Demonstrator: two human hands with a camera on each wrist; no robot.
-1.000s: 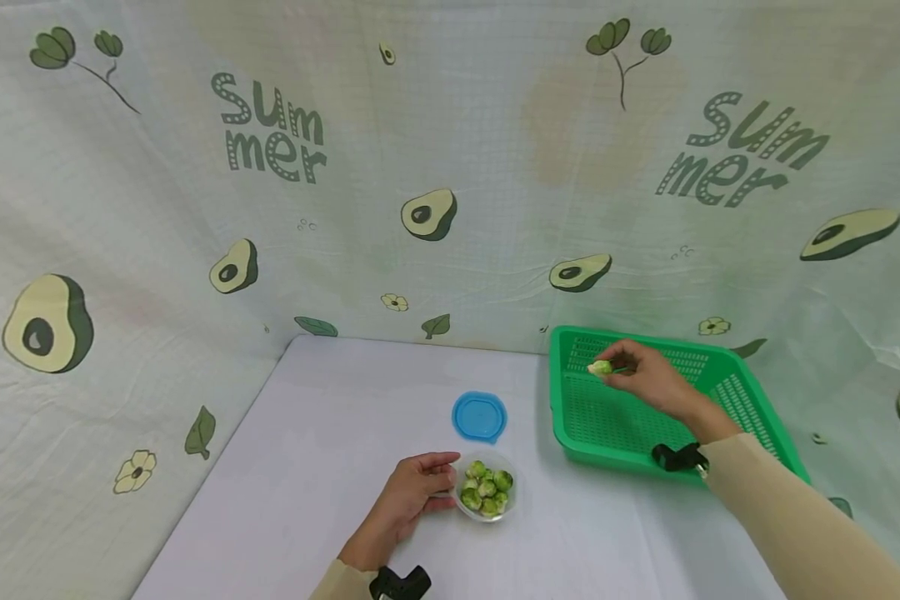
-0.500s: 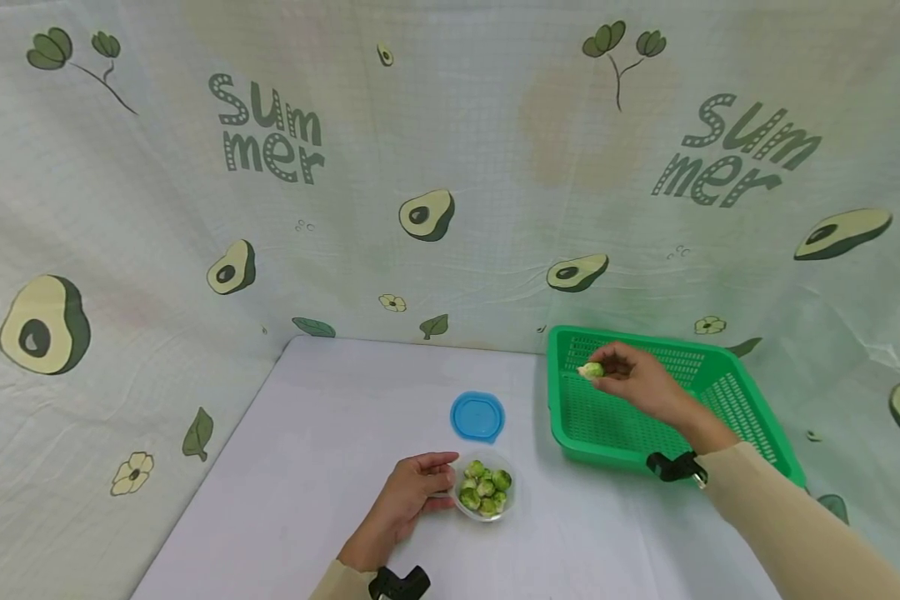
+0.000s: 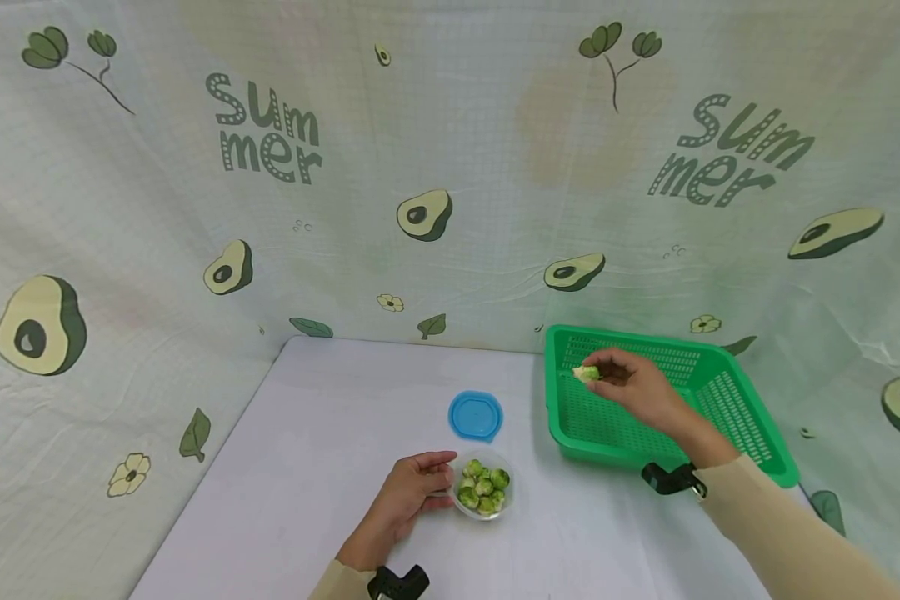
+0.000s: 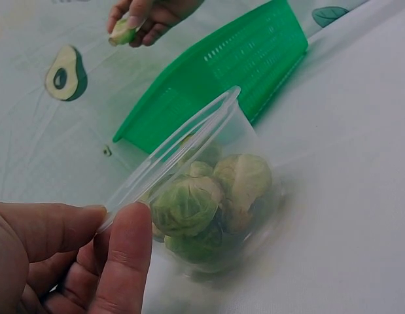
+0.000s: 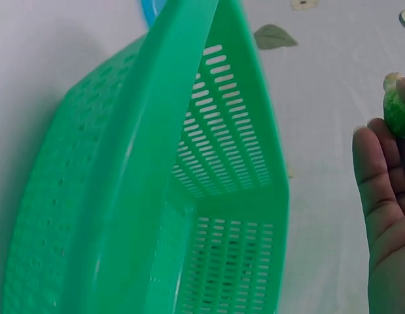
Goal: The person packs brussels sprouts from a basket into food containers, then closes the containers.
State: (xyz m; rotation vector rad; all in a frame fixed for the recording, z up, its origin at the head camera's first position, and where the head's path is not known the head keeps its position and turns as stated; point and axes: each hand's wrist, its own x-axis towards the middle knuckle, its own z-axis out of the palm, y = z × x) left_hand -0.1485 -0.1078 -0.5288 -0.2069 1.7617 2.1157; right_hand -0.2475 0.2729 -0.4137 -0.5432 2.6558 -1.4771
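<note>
My left hand (image 3: 412,493) pinches the rim of a clear round plastic tub (image 4: 258,140) between thumb and fingers. Several Brussels sprouts (image 4: 186,206) lie inside the tub, which stands on the table. Over the green basket (image 3: 607,460), my right hand (image 3: 637,392) pinches a single Brussels sprout (image 3: 587,373) by the thumb and fingertips. Its pale cut end faces left in the head view. The right wrist view catches that Brussels sprout (image 5: 397,111) only at its right edge, with the hand partly cut off.
A blue lid (image 3: 476,416) lies flat on the white-covered table (image 3: 360,400), just behind the tub. The basket has slotted walls and stands at the back right. Behind the table hangs a cloth (image 3: 495,150) printed with avocados.
My right hand has moved slightly left and down with the Brussels sprout, staying above the basket. The left hand keeps its hold on the tub. The head view has shifted slightly.
</note>
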